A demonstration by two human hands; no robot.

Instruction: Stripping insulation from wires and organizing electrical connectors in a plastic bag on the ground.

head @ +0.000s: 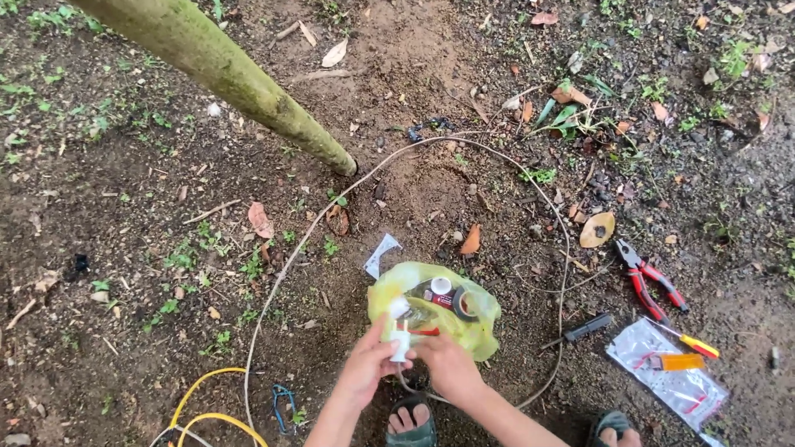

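White plastic, a small fitting, is held upright between both hands just above the sandalled feet. The left hand is closed around its lower part from the left; the right hand is pinched against it from the right, fingers curled. The long axis of the fitting is seen running away from the body, its rounded top pointing toward the bag. Both hands are in contact, so neither is nearer (the left covers more of it). A thin pale cable is seen leaving from under the hands and looping out over the soil in a wide ring.

Just beyond the fingers lies a yellow bag, open, with tape rolls on it. To the right, apart from the hands: a dark screwdriver, a clear packet with a yellow-handled tester, and red pliers. To the near left, a yellow wire and a blue clip. Farthest off, a mossy trunk is rooted in bare dirt among dry leaves.
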